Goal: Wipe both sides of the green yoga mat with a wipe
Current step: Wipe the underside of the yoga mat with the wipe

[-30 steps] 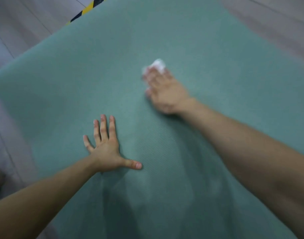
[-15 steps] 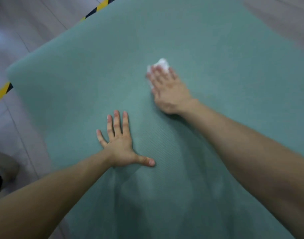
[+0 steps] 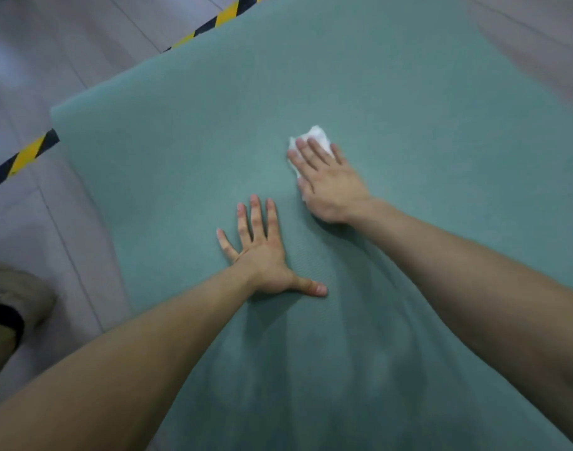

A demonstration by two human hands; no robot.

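The green yoga mat (image 3: 392, 92) lies flat on the floor and fills most of the view. My right hand (image 3: 330, 183) lies palm down near the mat's middle, its straight fingers pressing a crumpled white wipe (image 3: 314, 139) onto the surface; the wipe pokes out past the fingertips. My left hand (image 3: 262, 255) rests flat on the mat with fingers spread, a little nearer to me and to the left of the right hand. It holds nothing.
Grey floor tiles (image 3: 34, 76) surround the mat on the left and far right. A yellow-and-black striped tape line (image 3: 21, 157) runs under the mat's far left corner. A shoe and leg (image 3: 8, 307) show at the left edge.
The view has shifted, so the mat's left corner and the tape show more. Both hands sit further right in the frame; the right hand keeps pressing the wipe, with little movement relative to the left.
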